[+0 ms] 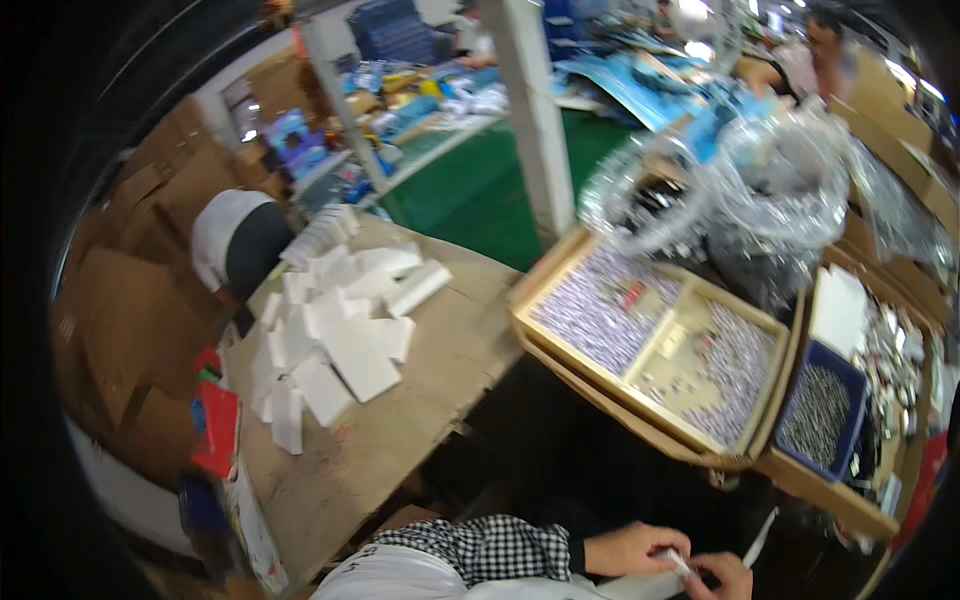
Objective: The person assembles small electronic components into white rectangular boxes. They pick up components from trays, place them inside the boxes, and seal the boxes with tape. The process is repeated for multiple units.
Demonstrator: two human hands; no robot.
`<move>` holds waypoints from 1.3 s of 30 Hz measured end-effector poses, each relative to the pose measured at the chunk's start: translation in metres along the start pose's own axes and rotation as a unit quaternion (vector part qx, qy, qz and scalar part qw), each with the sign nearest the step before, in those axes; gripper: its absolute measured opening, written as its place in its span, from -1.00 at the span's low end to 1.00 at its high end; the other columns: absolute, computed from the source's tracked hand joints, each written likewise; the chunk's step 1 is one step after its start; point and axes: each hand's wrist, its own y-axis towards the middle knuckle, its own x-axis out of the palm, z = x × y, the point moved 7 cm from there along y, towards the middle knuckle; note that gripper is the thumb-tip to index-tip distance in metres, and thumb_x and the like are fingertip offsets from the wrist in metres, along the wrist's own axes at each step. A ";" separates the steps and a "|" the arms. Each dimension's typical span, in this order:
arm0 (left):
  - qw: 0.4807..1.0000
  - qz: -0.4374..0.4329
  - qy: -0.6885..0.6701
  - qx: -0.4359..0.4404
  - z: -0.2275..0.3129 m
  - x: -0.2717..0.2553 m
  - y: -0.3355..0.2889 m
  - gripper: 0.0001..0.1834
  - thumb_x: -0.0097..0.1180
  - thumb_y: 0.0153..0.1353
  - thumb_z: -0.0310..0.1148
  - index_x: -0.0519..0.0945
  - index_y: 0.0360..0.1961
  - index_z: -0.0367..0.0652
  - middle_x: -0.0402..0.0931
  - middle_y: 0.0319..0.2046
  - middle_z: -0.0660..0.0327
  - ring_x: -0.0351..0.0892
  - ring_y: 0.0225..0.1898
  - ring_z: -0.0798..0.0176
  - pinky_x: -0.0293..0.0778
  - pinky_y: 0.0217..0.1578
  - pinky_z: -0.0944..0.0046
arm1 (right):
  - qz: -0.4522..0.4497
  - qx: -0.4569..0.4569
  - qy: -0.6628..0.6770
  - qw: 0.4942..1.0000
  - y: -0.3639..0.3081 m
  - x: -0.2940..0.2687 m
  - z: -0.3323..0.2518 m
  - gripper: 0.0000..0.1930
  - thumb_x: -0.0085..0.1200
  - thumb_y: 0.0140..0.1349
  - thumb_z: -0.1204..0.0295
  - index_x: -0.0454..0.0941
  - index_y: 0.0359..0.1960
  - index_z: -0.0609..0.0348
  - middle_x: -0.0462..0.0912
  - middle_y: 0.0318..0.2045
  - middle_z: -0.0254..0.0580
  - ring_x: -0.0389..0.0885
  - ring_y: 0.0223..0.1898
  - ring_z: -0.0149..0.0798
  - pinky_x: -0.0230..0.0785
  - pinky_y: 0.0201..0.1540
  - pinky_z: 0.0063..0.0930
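At the lower edge, my left hand (628, 549) reaches in from a black-and-white checked sleeve. Its fingers are pinched on a thin white strip (678, 561), which is small and blurred. My right hand (724, 576) is close beside it, fingers bent and closed at the same strip. Beyond the right hand a narrow white tail (762, 536) sticks up; whether it belongs to the same strip I cannot tell. The right forearm is out of the picture.
White flat boxes (350, 350) lie heaped on a brown-covered table (440, 360) at left. At right stand a divided wooden tray (648, 385) of small pieces, a blue bin (858, 385) of metal parts and plastic-lined containers (780, 180). A person (805, 65) is at the far right.
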 end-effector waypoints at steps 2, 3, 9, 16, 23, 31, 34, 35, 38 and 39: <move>0.990 -0.096 0.020 -0.102 -0.007 0.007 -0.003 -0.54 0.07 0.32 -0.18 0.42 0.17 -0.14 0.54 -0.02 0.20 0.51 0.00 0.35 0.44 -0.01 0.34 | 0.006 0.025 -0.057 0.998 -0.001 -0.001 -0.001 -0.68 0.31 -0.11 0.48 0.67 -0.23 0.16 0.65 -0.36 -0.14 0.58 -0.39 -0.17 0.42 -0.32 -0.38; 0.999 -0.032 -0.006 -0.021 0.007 0.001 -0.004 -0.64 0.18 0.22 -0.37 0.50 0.05 -0.15 0.58 -0.14 0.22 0.56 -0.11 0.36 0.47 -0.10 0.39 | 0.019 0.023 -0.065 0.997 -0.003 -0.004 -0.001 -0.73 0.31 -0.10 0.47 0.70 -0.28 0.11 0.66 -0.45 -0.16 0.58 -0.44 -0.16 0.43 -0.35 -0.35; 0.999 -0.027 -0.023 -0.014 0.006 0.005 -0.010 -0.54 0.23 0.18 -0.37 0.49 0.13 -0.11 0.62 -0.22 0.17 0.61 -0.22 0.39 0.50 -0.17 0.43 | 0.052 0.042 0.000 0.998 -0.019 -0.010 0.006 -0.79 0.26 0.05 0.50 0.68 -0.24 0.15 0.66 -0.45 -0.20 0.59 -0.44 -0.21 0.45 -0.36 -0.43; 0.993 -0.059 -0.047 -0.094 0.008 0.008 -0.016 -0.53 0.20 0.18 -0.53 0.47 0.15 -0.21 0.57 -0.04 0.18 0.56 -0.15 0.45 0.50 -0.11 0.46 | 0.081 0.054 -0.034 0.995 -0.016 -0.009 -0.007 -0.80 0.30 0.03 0.48 0.70 -0.26 0.09 0.68 -0.42 -0.29 0.59 -0.45 -0.30 0.47 -0.40 -0.49; 0.999 -0.007 -0.045 -0.007 0.017 0.002 -0.018 -0.59 0.23 0.14 -0.54 0.55 0.05 -0.21 0.52 0.06 0.07 0.54 -0.02 0.35 0.48 -0.01 0.39 | 0.093 0.051 -0.092 0.990 -0.017 -0.007 -0.016 -0.82 0.31 0.01 0.45 0.70 -0.29 0.08 0.70 -0.39 -0.34 0.58 -0.47 -0.32 0.49 -0.39 -0.52; 0.995 -0.021 -0.095 -0.021 -0.005 -0.006 -0.021 -0.70 0.22 0.15 -0.53 0.63 -0.05 -0.17 0.45 0.15 0.06 0.50 0.10 0.22 0.47 0.06 0.32 | 0.045 0.050 -0.046 0.997 -0.018 0.002 -0.009 -0.71 0.29 0.06 0.40 0.63 -0.14 0.14 0.69 -0.20 -0.24 0.61 -0.32 -0.26 0.51 -0.27 -0.48; 0.988 -0.011 -0.150 -0.040 -0.017 -0.010 -0.024 -0.70 0.19 0.16 -0.55 0.62 -0.04 -0.18 0.45 0.15 0.08 0.50 0.09 0.25 0.48 0.06 0.32 | 0.074 0.074 0.013 0.994 -0.026 0.008 0.001 -0.69 0.30 0.04 0.45 0.62 -0.13 0.19 0.68 -0.17 -0.16 0.63 -0.28 -0.21 0.50 -0.21 -0.45; 0.987 -0.011 -0.157 -0.036 -0.020 -0.010 -0.024 -0.69 0.18 0.17 -0.57 0.60 -0.02 -0.19 0.44 0.15 0.08 0.49 0.09 0.25 0.48 0.05 0.32 | 0.085 0.073 0.020 0.994 -0.028 0.010 0.004 -0.69 0.30 0.04 0.46 0.62 -0.13 0.19 0.68 -0.17 -0.14 0.63 -0.28 -0.21 0.50 -0.21 -0.45; 0.984 -0.015 -0.172 -0.033 -0.027 -0.009 -0.025 -0.68 0.18 0.17 -0.56 0.60 -0.02 -0.19 0.44 0.15 0.07 0.48 0.11 0.24 0.48 0.05 0.33 | 0.104 0.089 0.049 0.989 -0.035 0.013 0.013 -0.69 0.30 0.04 0.48 0.61 -0.13 0.19 0.67 -0.15 -0.10 0.64 -0.27 -0.18 0.48 -0.21 -0.44; 0.985 -0.015 -0.169 -0.033 -0.029 -0.010 -0.024 -0.68 0.18 0.17 -0.56 0.60 -0.02 -0.19 0.43 0.16 0.07 0.48 0.11 0.24 0.48 0.05 0.33 | 0.110 0.095 0.055 0.988 -0.036 0.014 0.016 -0.69 0.29 0.04 0.48 0.61 -0.13 0.19 0.67 -0.15 -0.10 0.64 -0.26 -0.18 0.48 -0.21 -0.43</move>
